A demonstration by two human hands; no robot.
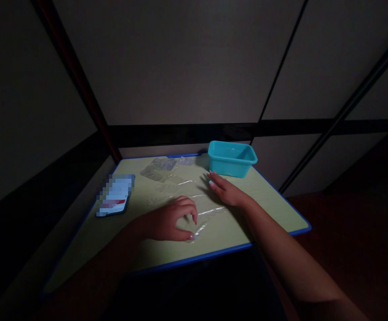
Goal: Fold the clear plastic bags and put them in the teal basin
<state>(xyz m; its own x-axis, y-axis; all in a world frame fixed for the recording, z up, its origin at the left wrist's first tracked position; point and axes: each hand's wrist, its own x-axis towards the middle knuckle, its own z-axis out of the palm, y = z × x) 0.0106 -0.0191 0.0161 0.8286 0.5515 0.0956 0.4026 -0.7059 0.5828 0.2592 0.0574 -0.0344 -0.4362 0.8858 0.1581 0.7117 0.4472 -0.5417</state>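
Clear plastic bags or film lie spread across the middle of the table, shiny along their creases. My left hand is over the near-left part of the plastic, fingers curved and thumb apart from them. Its thumb tip is at the plastic's near edge; whether it presses on it I cannot tell. My right hand is stretched out with straight fingers at the plastic's right side, just in front of a turquoise plastic basket. Nothing shows in its fingers, though its palm side is partly hidden.
More clear plastic bags lie flat in a pile at the table's back left. A phone with a lit, blurred screen rests near the left edge. The pale table has a blue rim, and a panelled wall stands close behind it.
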